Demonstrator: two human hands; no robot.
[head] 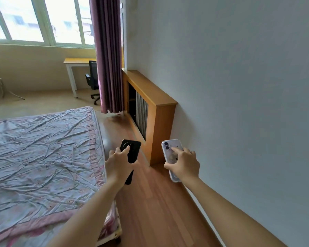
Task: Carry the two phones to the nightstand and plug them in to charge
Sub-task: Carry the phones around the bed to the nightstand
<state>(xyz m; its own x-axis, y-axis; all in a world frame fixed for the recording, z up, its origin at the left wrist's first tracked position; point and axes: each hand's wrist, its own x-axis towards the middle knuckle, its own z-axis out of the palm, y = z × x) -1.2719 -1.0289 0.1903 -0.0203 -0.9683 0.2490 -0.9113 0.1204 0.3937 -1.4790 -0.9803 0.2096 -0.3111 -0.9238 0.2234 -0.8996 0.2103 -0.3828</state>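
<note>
You hold one phone in each hand, backs up: your left hand (120, 162) wraps the black phone (131, 150) with a finger laid along its back, and your right hand (184, 164) grips the pale phone (171, 148) the same way, likely so neither slips as you walk. Both hang over the wood floor (155, 202) in the aisle between the bed (43, 148) and the wall (239, 86). No nightstand or charger shows here, so the carry seems unfinished; the wooden cabinet (161, 113) ahead may be a radiator cover, though I can't be sure.
</note>
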